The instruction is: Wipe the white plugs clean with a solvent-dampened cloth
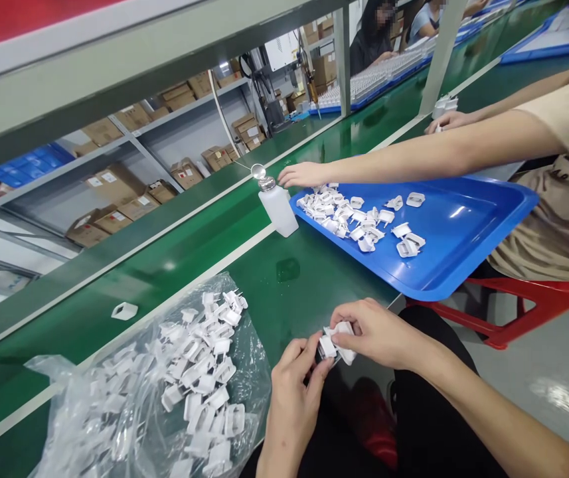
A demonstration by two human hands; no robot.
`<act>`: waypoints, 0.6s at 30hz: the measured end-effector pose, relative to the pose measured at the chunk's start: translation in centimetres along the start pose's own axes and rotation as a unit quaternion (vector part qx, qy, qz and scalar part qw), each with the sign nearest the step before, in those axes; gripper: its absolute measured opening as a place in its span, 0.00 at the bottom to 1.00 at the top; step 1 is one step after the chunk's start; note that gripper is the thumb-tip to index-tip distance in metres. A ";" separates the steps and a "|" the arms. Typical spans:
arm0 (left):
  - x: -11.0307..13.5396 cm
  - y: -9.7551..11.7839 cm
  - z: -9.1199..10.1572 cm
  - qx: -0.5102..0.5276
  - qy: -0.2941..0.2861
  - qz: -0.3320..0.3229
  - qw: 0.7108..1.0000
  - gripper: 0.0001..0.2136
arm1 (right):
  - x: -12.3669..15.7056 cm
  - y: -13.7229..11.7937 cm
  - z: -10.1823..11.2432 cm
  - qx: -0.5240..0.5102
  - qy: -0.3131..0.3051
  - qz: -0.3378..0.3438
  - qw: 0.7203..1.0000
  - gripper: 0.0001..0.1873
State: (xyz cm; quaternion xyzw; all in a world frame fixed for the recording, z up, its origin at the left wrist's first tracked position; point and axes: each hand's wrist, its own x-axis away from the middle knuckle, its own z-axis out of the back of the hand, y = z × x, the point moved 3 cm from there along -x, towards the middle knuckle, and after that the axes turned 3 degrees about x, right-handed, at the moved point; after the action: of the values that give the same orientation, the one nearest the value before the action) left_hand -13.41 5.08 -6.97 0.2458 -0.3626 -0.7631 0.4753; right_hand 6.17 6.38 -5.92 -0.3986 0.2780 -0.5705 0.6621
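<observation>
Over the table's near edge, my left hand (297,388) and my right hand (376,332) are close together, fingers pinched. Between my left fingertips is a small white plastic plug part (327,346). My right hand grips another white plastic part (347,355), which touches the first one. Fingers cover much of both pieces, so how they fit together cannot be made out. Left of my hands lies an opened clear plastic bag (251,352) with a heap of white plug parts (204,384) in and on it, some showing metal pins.
A blue tray (443,282) with scattered white parts stands at the right. A co-worker's arm reaches across it, the hand (307,174) beside a white pump bottle (280,211). One white piece (125,311) lies behind the bag. A red stool (538,305) is at the right.
</observation>
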 end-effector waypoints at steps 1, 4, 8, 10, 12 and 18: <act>0.0 0.0 0.0 0.002 -0.004 -0.002 1.000 0.17 | -0.1 0.0 0.0 0.004 -0.002 -0.003 1.000 0.06; -0.1 0.1 0.2 0.008 -0.012 -0.005 1.000 0.17 | -0.2 0.0 -0.1 0.025 -0.006 -0.012 1.000 0.06; -0.1 0.2 0.4 0.002 -0.010 0.002 1.000 0.16 | 0.4 -0.4 -0.4 0.067 0.013 -0.018 0.998 0.07; -0.1 0.2 0.4 -0.003 -0.005 0.008 1.000 0.16 | 0.8 -0.5 -0.5 0.075 0.013 -0.018 0.997 0.07; -0.1 0.3 0.4 -0.005 0.002 0.010 1.000 0.16 | 1.0 -0.4 -0.5 0.072 0.011 -0.019 0.997 0.08; -0.2 0.9 0.6 -0.001 -0.008 -0.003 1.000 0.15 | 0.8 -0.5 -0.5 0.056 0.013 -0.005 0.998 0.05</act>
State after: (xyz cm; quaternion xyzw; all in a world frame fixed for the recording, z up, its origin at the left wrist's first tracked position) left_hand -13.25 5.15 -5.90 0.2407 -0.3648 -0.7666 0.4705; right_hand 5.63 5.48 -5.73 -0.3552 0.2521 -0.5938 0.6765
